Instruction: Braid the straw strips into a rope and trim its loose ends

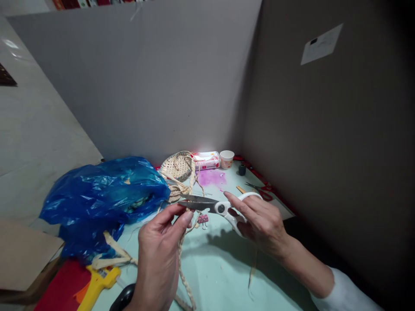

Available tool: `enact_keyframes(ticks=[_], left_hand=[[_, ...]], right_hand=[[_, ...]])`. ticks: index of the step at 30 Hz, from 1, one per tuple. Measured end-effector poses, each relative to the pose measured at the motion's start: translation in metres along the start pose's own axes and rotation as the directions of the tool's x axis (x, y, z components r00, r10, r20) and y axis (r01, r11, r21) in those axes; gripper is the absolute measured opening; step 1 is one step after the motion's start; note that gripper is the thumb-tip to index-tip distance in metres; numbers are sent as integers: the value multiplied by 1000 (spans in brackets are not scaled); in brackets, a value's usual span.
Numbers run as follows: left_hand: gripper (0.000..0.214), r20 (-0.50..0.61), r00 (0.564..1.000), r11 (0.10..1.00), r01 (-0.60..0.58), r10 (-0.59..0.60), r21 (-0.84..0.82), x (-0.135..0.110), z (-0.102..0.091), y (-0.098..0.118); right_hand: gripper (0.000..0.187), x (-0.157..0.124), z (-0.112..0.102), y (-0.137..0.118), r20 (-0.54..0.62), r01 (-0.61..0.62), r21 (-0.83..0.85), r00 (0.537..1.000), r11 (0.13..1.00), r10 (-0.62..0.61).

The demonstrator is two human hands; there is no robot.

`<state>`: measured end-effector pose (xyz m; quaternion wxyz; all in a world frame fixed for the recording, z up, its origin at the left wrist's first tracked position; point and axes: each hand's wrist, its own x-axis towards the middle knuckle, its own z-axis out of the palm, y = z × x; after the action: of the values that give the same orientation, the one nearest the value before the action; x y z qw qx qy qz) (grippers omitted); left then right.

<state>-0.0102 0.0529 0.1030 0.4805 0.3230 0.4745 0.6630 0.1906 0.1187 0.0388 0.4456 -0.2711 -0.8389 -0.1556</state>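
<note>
My left hand (162, 248) pinches a braided straw cord (182, 273) between thumb and fingertips. Below the hand the braid hangs down to the tabletop. In my right hand (264, 221) is a pair of white-handled scissors (209, 204), its dark blades pointing left. Those blades lie right at my left fingertips, across the top of the braid; whether they touch the straw is hard to see. Beyond the blades, loose straw strands (192, 177) rise near a coiled braid (175, 193). A pink binder clip (202, 219) rests just past my left fingers.
A blue plastic bag (106, 190) fills the left side, with a yellow glue gun (99, 283) nearer me. At the back stand a woven basket (171, 167), a pink-and-white pack (207, 160), a paper cup (227, 159) and a dark spool (241, 169). Red-handled scissors (266, 194) lie right. Grey panels enclose the table.
</note>
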Motion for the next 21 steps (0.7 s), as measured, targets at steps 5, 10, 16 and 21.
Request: enact_keyframes(ticks=[5,10,16,21], left_hand=[[26,-37,999,1000,-12,11,-10,1,0,-1],[26,22,1000,999,6,-5,-43,3,-1,-2],[27,-8,1000,998,-14,13,-65,0,-1,0],[28,-17,995,995,-98,98,-26,-5,0,1]], right_hand=[[52,-6,6,2,8,-35,6,999,999,35],[56,-12,11,1,23,-130,104,991,986,128],[64,-5,-7,0,57,-241,158,970,958,234],[66,4,-23,3,56,-81,29,995,996,79]])
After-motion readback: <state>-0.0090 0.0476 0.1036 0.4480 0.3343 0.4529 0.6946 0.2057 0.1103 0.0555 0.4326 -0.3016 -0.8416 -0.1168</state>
